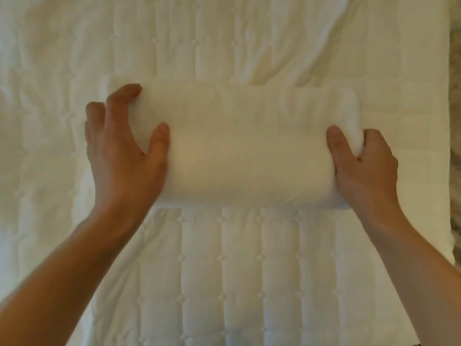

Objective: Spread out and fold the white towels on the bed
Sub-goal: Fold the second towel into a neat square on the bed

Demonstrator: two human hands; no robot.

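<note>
1. As I look down through the head camera, a folded white towel (244, 146) lies crosswise near the middle of the bed (249, 270). It forms a thick, long block on the quilted white cover.
2. My left hand (122, 158) cups the towel's left end. The thumb lies on top and the fingers curve round the end toward its far corner.
3. My right hand (369, 168) grips the right end. The thumb presses on top, the fingers curl round the side, and a bulge of cloth is squeezed between thumb and forefinger.
4. Both hands are well apart, one at each end of the towel, with bare forearms reaching in from the lower corners.
5. Creases run across the cover beyond the towel.
6. Past the bed's right edge I see a strip of mottled surface (455, 96), too blurred to identify.
</note>
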